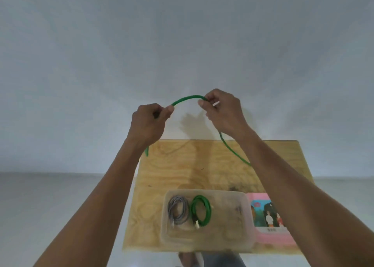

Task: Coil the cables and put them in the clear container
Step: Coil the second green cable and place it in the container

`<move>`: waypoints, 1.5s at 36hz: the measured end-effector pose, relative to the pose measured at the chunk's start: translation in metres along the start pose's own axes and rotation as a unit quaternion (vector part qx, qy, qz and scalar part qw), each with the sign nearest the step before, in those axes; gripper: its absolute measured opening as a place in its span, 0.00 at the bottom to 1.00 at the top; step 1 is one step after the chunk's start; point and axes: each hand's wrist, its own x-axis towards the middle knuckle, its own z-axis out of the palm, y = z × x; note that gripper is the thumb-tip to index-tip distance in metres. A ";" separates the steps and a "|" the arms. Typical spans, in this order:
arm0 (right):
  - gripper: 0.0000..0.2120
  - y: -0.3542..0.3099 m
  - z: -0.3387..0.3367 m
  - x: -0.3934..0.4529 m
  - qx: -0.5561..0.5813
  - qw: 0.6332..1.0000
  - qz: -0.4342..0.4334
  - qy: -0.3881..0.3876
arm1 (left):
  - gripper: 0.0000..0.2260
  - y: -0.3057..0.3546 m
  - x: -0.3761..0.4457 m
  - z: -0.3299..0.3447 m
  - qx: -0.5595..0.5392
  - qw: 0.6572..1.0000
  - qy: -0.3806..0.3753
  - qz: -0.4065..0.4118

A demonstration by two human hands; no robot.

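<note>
Raised above the far edge of the wooden table (178, 165), both hands hold one green cable (188, 99). My left hand (148, 121) grips it in a fist, and a short end hangs down below the wrist. My right hand (222, 111) pinches the cable near a pale connector tip, and the long part drops behind my right forearm. Between the hands the cable arches upward. The clear container (238, 222) sits near the table's front edge, holding a coiled grey cable (178, 210) and a coiled green cable (201, 210) side by side in its left half.
A pink picture book (267, 216) lies on the table right of the container, partly under my right forearm. A pale wall stands behind the table, and pale floor lies to its left. My feet show below the table's front edge.
</note>
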 end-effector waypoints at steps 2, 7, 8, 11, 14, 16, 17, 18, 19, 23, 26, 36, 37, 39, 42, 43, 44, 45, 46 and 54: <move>0.06 -0.019 -0.017 0.002 0.033 0.999 0.000 0.017 | 0.17 0.007 -0.004 -0.008 -0.056 0.998 -0.018 0.014; 0.09 -0.044 -0.051 0.006 0.120 0.990 0.023 0.075 | 0.18 0.006 -0.023 -0.006 -0.146 0.987 -0.054 0.047; 0.09 -0.046 -0.056 0.006 0.138 0.986 0.030 0.091 | 0.18 0.004 -0.026 -0.003 -0.156 0.985 -0.057 0.051; 0.09 -0.048 -0.068 0.006 0.147 0.982 0.042 0.108 | 0.19 0.005 -0.036 0.007 -0.226 0.972 -0.049 0.038; 0.09 -0.041 -0.070 0.004 0.090 0.993 0.066 0.045 | 0.18 0.028 -0.042 0.014 -0.339 0.941 -0.007 -0.010; 0.19 -0.036 -0.070 -0.001 0.015 0.997 0.072 0.007 | 0.18 0.049 -0.043 0.016 -0.406 0.913 0.014 -0.047; 0.24 -0.037 -0.070 -0.006 -0.024 0.997 0.068 -0.008 | 0.18 0.060 -0.042 0.016 -0.441 0.895 0.019 -0.062; 0.27 -0.038 -0.071 -0.013 -0.049 0.997 0.059 -0.022 | 0.17 0.071 -0.041 0.016 -0.477 0.875 0.022 -0.075; 0.29 -0.041 -0.073 -0.023 -0.058 0.997 0.044 -0.039 | 0.17 0.082 -0.040 0.016 -0.511 0.855 0.026 -0.087; 0.18 -0.039 -0.081 -0.060 0.019 0.980 0.004 -0.196 | 0.17 0.116 -0.032 0.019 -0.612 0.779 0.056 -0.126; 0.14 -0.032 -0.093 -0.079 0.094 0.954 0.016 -0.283 | 0.17 0.131 -0.025 0.022 -0.650 0.743 0.078 -0.139; 0.10 -0.015 -0.115 -0.075 0.180 0.959 -0.018 -0.219 | 0.19 0.135 -0.022 0.019 -0.683 0.699 0.124 -0.172; 0.10 -0.016 -0.116 -0.073 0.202 0.958 -0.019 -0.201 | 0.19 0.136 -0.027 0.017 -0.664 0.721 0.114 -0.163; 0.09 -0.019 -0.116 -0.068 0.236 0.957 -0.026 -0.165 | 0.19 0.142 -0.041 0.017 -0.589 0.791 0.081 -0.145; 0.06 -0.030 -0.111 -0.061 0.252 0.958 -0.049 -0.127 | 0.19 0.152 -0.066 0.026 -0.462 0.878 0.038 -0.120; 0.06 -0.034 -0.109 -0.059 0.254 0.958 -0.061 -0.120 | 0.18 0.155 -0.074 0.030 -0.443 0.890 0.026 -0.107; 0.06 -0.038 -0.107 -0.058 0.255 0.958 -0.073 -0.114 | 0.17 0.158 -0.082 0.034 -0.437 0.894 0.019 -0.093; 0.07 -0.043 -0.105 -0.058 0.255 0.957 -0.081 -0.108 | 0.17 0.161 -0.088 0.038 -0.440 0.894 0.021 -0.079; 0.08 -0.046 -0.103 -0.059 0.254 0.958 -0.089 -0.101 | 0.16 0.162 -0.092 0.040 -0.448 0.891 0.032 -0.066; 0.04 -0.065 -0.093 -0.063 0.216 0.965 -0.124 -0.077 | 0.10 0.165 -0.097 0.025 -0.436 0.887 0.151 -0.028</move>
